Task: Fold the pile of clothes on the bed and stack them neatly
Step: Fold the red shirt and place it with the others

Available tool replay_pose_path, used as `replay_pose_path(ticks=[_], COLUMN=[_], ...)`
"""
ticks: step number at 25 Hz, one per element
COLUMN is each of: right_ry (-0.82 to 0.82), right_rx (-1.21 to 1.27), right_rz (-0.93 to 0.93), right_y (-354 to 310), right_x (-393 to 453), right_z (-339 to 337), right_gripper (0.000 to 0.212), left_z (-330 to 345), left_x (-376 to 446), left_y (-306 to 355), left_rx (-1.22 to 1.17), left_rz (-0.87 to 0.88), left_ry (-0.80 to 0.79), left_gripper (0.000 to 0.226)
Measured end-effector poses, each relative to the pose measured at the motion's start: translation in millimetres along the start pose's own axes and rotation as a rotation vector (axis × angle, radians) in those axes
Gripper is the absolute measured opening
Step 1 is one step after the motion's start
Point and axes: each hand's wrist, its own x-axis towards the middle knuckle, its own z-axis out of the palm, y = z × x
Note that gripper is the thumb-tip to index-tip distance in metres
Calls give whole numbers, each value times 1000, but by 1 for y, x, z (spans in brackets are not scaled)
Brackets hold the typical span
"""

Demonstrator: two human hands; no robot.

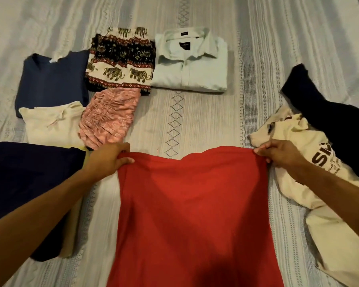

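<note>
The red garment [193, 214] lies spread on the bed [257, 48] close to the person, and the left hand [110, 158] and right hand [278, 152] each have their fingers pinched tight on a far corner of it. This looks like the start of folding it, so next both corners should move together, kept level. Farther off sit folded clothes like the elephant-print pants [120, 61] and pale collared shirt [192, 61], with an unfolded cream printed shirt [311, 172] on the right.

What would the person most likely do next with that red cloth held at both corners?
Probably lay it flat on the bedspread and smooth it for folding. The left hand and right hand each pinch a far corner of the red cloth, stretched wide and not yet folded, unlike the folded shirt beyond.
</note>
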Motion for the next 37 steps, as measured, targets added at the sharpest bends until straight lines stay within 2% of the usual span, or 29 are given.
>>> replay_pose_path(ticks=[3, 7, 9, 10, 12, 14, 15, 17, 18, 20, 22, 23, 26, 28, 30, 33, 37], right_ry=[101, 298, 298, 258, 228, 309, 327, 249, 169, -13, -189, -261, -407, -456, -507, -497, -464], right_rx=[72, 123, 98, 43, -298, -690, -808, -974, -1032, -1104, -1133, -1141, -1186, -1263, -1396, -1524, -1716], right_rz=[-70, -139, -129, -122, -192, -392, -491, -653, -712, -828, -924, -961, -1083, -1155, -1228, -1301, -1327], right_y=[-12, -35, -48, -50, -48, -39, -39, -46, -52, -66, -85, -97, -128, -144, -162, -192, -218], right_x=[17, 43, 49, 49, 42, 32, 22, 2, -8, -23, -42, -51, -76, -77, -72, -68, -79], right_z=[-20, -31, -35, -35, -28, -12, -1, 25, 40, 73, 119, 145, 222, 259, 297, 332, 353], right_gripper=[16, 12, 10, 9, 32, 52, 57, 56, 53, 49, 50, 52, 57, 64, 74, 72, 69], left_z=[-14, -31, -38, -40, -34, -20, -11, 7, 16, 38, 60, 68, 81, 88, 96, 104, 86], left_x=[17, 52, 71, 78, 79, 60, 43, -1, -27, -74, -132, -160, -222, -239, -257, -275, -272], left_y=[7, 18, 18, 19, 22, 28, 32, 39, 39, 33, 15, 7, -9, -10, -15, -19, -39], left_rx=[86, 35, 16, -24, -131, -157, -161, -243, -296, -327, -343, -380, -373, -309, -231, -89, -327], left_rz=[-9, -137, -184, -213, -282, -301, -268, -172, -153, -245, -400, -445, -404, -370, -362, -365, -425], left_ry=[164, 413, 432, 406, 359, 401, 442, 447, 395, 153, -66, -121, -264, -422, -507, -401, -79], left_gripper=[31, 25, 24, 26, 42, 56, 55, 41, 31, 23, 34, 40, 65, 75, 78, 55, 37])
